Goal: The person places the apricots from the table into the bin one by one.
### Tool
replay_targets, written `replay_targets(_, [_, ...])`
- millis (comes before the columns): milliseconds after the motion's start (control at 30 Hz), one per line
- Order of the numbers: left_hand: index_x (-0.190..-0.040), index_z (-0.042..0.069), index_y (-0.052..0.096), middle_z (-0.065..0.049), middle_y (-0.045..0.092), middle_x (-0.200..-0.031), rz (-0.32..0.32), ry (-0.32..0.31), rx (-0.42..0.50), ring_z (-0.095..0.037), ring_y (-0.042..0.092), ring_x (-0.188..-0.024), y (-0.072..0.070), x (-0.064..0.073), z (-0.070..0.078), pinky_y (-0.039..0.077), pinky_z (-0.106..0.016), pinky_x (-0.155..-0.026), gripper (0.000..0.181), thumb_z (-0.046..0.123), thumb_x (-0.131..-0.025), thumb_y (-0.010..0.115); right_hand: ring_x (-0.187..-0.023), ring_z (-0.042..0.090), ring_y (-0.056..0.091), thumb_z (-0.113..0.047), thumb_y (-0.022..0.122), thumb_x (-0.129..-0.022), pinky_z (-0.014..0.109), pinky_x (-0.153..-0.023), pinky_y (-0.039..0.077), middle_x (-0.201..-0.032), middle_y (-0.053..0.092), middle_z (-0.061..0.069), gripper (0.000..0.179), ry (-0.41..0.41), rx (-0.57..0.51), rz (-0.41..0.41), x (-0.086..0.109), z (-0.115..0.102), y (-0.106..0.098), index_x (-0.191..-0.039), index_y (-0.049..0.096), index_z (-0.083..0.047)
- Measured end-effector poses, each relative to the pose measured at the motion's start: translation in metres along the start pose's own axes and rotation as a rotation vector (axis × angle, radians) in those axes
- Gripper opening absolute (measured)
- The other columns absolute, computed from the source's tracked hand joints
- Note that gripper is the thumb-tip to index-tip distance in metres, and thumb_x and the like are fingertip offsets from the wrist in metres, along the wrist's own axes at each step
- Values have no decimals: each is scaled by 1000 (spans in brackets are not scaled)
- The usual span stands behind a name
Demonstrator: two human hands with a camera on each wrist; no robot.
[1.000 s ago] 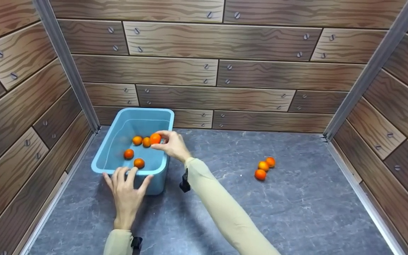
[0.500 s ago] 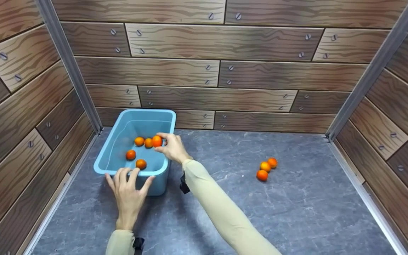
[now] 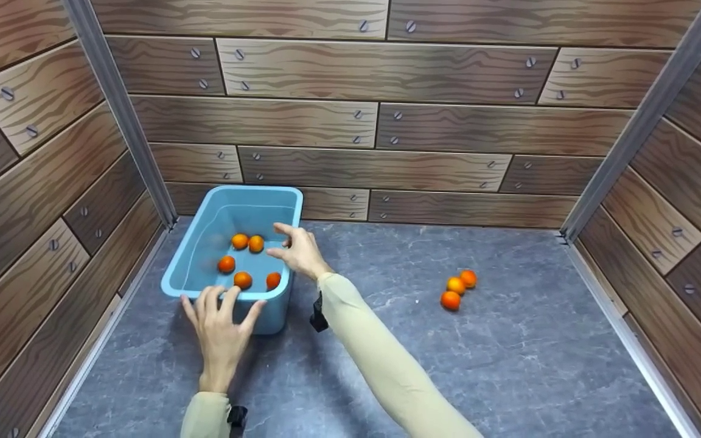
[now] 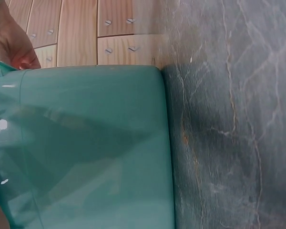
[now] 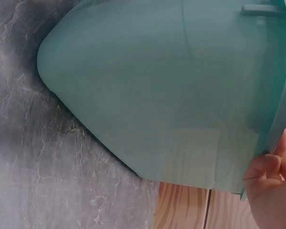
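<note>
A light blue plastic bin (image 3: 274, 316) stands at the left, with several mandarins on its floor. One mandarin (image 3: 273, 280) lies near the front right corner inside it. Over the right rim reaches my right hand (image 3: 303, 250), thumb and index finger spread apart with nothing between them. In the right wrist view, that hand's fingers (image 5: 266, 167) are beside the rim. My left hand (image 3: 221, 340) rests on the near rim, fingers spread and thumb out to the right. The left wrist view shows mostly the bin's outer wall (image 4: 95, 143).
Three more mandarins (image 3: 456, 286) sit in a short row on the grey marbled floor (image 3: 539, 353), right of the bin. Wood-patterned walls (image 3: 435, 128) enclose the back and both sides. The bin stands close to the back wall and left corner.
The mandarin pinched in my right hand has been let go and now lies in the bin's front right corner. My right thumb and index finger have parted. The left hand stays on the rim.
</note>
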State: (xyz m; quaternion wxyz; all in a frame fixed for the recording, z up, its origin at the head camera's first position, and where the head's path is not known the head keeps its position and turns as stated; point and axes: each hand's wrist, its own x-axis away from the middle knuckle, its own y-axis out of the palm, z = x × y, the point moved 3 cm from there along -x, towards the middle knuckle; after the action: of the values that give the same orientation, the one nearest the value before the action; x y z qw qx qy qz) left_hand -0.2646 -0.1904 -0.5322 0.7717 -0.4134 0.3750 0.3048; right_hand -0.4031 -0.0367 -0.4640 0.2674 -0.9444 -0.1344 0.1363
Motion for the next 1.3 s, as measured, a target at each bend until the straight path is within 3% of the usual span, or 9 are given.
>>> replay_targets(200, [-102,8,68,-16,59,-105,-16,3,-14,-36,49,-114,1,1,0,4,-69,-114,52,51,-75,79,-86,8,60,-17,71,-91,23,-75,51,-129,65,1,45,-39,-108,14,5,9,-7,-134,61,-18])
replay_targets(300, [-102,8,68,-15,58,-105,-19,1,-8,-36,48,-113,1,2,-1,3,-70,-114,50,44,-71,85,-91,10,64,-15,70,-92,25,-78,54,-124,67,4,37,-73,-213,17,9,15,-10,-128,65,-16])
replay_targets(433, [-102,8,68,-15,57,-105,-20,-6,-4,-36,48,-114,-2,2,-3,2,-69,-115,50,42,-70,85,-101,15,66,-14,69,-92,28,-86,55,-122,68,9,30,-118,-329,26,13,21,-13,-122,68,-13])
replay_targets(600, [-101,7,67,-17,57,-105,-17,-10,-7,-37,48,-113,-3,1,-3,1,-69,-115,50,46,-73,83,-103,20,66,-12,67,-93,33,-89,55,-117,70,14,26,-142,-395,80,19,28,-18,-118,70,-6])
replay_targets(767, [-101,7,67,-17,58,-104,-14,-12,3,-37,48,-113,-2,2,-1,0,-67,-116,51,45,-72,83,-101,31,67,-3,63,-94,33,-83,58,-114,68,23,26,-155,-393,97,37,29,-34,-117,66,7])
replay_targets(967, [-100,6,68,-17,58,-104,-7,-13,16,-37,48,-113,0,1,1,-1,-67,-116,50,44,-72,83,-99,34,68,0,62,-93,26,-81,57,-114,67,27,25,-129,-342,77,57,45,-57,-116,66,9])
replay_targets(1200, [-99,7,68,-16,58,-104,-9,-12,8,-36,48,-113,0,2,1,1,-69,-115,49,40,-69,87,-80,9,67,0,63,-93,41,-78,59,-110,67,31,25,-91,-351,63,74,81,-77,-115,65,10])
replay_targets(1300, [-99,6,68,-16,58,-103,3,-12,19,-36,48,-113,1,1,1,1,-69,-115,50,40,-68,87,-81,11,68,1,62,-93,52,-81,56,-110,67,32,25,-80,-353,61,82,94,-88,-115,65,11])
